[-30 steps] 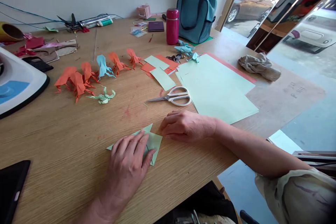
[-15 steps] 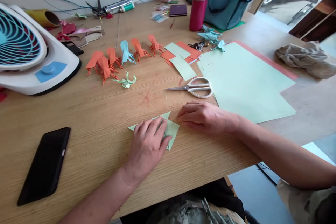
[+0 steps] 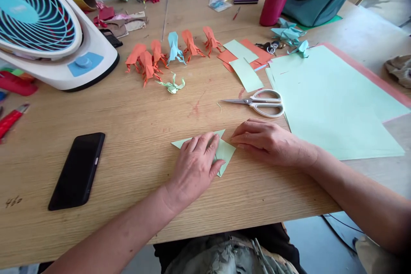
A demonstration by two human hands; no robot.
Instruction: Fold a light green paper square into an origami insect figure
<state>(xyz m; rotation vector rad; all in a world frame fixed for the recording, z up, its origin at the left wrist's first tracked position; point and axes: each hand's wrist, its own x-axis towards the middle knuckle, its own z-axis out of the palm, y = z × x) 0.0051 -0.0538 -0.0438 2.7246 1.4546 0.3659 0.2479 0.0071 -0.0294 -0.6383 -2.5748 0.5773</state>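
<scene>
Folded green paper (image 3: 226,151) probably wants even pressure: left hand (image 3: 198,160) flat atop, right hand (image 3: 269,140) narrow at three o'clock, grip unclear

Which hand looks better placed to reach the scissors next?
Probably the right: the right hand lies close to the scissors, on their handle side, while the left hand is farther off and lies over the folded green paper.
</scene>
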